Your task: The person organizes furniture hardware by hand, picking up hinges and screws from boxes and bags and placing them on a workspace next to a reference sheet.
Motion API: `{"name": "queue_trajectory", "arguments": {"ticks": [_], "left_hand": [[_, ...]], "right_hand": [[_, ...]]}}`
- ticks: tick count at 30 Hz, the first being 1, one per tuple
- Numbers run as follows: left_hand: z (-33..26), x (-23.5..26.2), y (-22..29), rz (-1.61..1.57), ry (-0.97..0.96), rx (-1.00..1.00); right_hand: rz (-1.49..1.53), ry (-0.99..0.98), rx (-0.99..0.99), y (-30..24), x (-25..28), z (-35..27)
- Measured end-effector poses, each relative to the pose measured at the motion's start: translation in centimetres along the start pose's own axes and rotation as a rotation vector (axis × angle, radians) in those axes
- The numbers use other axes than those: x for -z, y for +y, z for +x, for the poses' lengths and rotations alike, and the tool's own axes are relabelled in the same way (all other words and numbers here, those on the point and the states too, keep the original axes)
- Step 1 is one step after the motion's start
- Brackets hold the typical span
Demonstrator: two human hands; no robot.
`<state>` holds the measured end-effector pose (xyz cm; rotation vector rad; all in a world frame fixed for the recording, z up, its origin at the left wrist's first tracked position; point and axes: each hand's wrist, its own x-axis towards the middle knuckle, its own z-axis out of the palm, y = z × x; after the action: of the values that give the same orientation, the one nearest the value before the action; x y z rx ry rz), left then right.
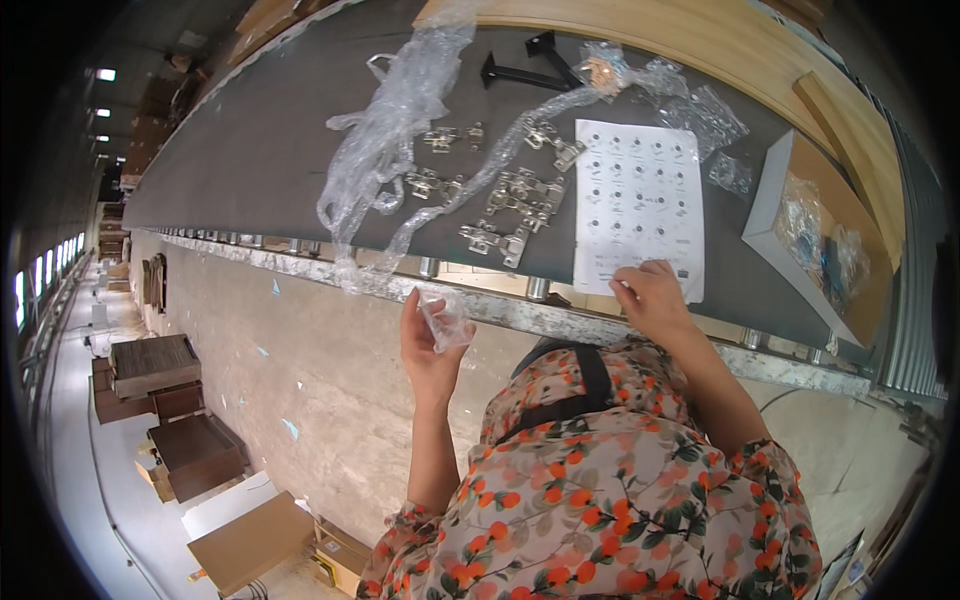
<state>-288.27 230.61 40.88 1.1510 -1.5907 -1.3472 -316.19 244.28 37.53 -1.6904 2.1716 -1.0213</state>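
Observation:
My left hand [430, 350] is raised off the near edge of the dark conveyor belt, its fingers curled round a small clear plastic bag [445, 320]. What the bag contains, if anything, is too small to make out. On the near edge of a printed parts sheet [640, 190] rests my right hand [655, 298], fingers bent inward; whether anything sits under them is hidden. Left of the sheet lie several metal cabinet hinges [525, 200], some piled together. A long strip of clear plastic packaging [390, 120] stretches over the belt beside them and hangs past its edge.
Two black metal brackets [530, 72] lie at the back of the belt near small clear bags [705, 118]. An open cardboard box [790, 225] with bagged hardware stands at the right. Wooden boards [680, 45] line the far side. Brown cabinets [195, 455] stand on the floor, left.

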Motion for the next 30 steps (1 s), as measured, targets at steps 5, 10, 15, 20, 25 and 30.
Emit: {"name": "queue_trajectory", "arguments": {"ticks": [5, 10, 15, 20, 25, 30], "left_hand": [[4.2, 1.3, -1.3, -0.040, -0.008, -0.035], [6.4, 1.8, -3.1, -0.099, -0.066, 0.014], [8.7, 3.5, -4.7, -0.141, -0.069, 0.019], [11.5, 5.1, -6.5, -0.130, -0.067, 0.029], [13.5, 5.6, -7.1, -0.161, -0.120, 0.051], [14.9, 5.1, -6.9, -0.157, -0.155, 0.030]], "right_hand": [[-0.040, 0.020, 0.070, -2.1, 0.7, 2.4], [-0.087, -0.021, 0.083, -2.1, 0.0, 7.0], [0.031, -0.083, -0.087, -1.8, -2.9, 11.5], [-0.024, -0.067, -0.195, -1.2, -5.2, 13.6], [-0.056, -0.036, -0.097, -2.7, -7.3, 12.8], [-0.122, -0.062, -0.009, -3.5, -8.4, 12.4]]}}
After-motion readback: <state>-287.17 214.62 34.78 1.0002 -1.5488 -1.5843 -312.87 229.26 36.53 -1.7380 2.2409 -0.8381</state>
